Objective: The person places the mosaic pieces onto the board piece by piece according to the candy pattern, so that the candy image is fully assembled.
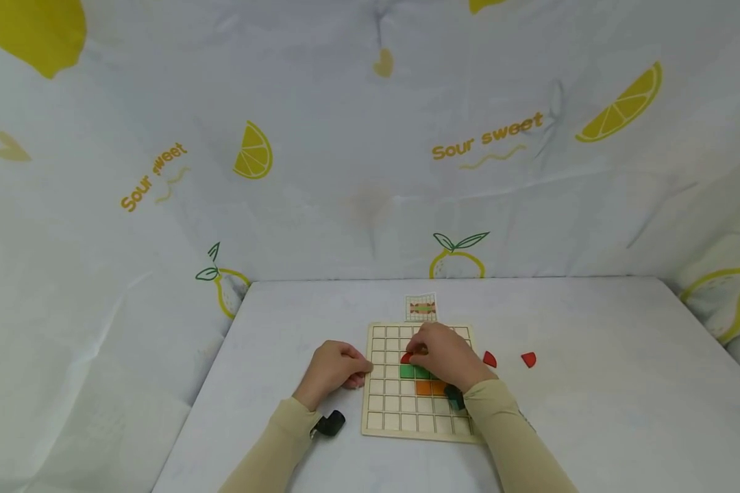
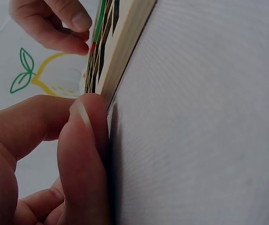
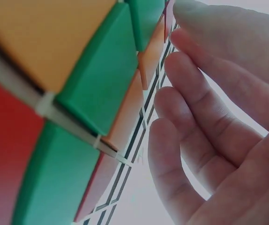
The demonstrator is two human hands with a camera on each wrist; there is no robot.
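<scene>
A pale wooden grid board [image 1: 391, 404] lies flat on the table, with green pieces [image 1: 407, 371] in a row and orange pieces [image 1: 424, 388] nearer the front. At the board's left edge, my left hand [image 1: 336, 366] has its thumb and index fingertips together on the rim, gripping it. My right hand [image 1: 447, 352] reaches over the board, its thumb and index finger at a small red piece [image 1: 405, 357] just behind the green row. The other right fingers [image 3: 165, 145] curve loosely beside the board. The right hand and sleeve hide part of the pieces.
Two red quarter-circle pieces [image 1: 490, 359] lie on the table right of the board. A small pattern card [image 1: 421, 308] sits behind the board. The white table [image 1: 623, 383] meets a lemon-printed cloth [image 1: 370, 150] at its far edge.
</scene>
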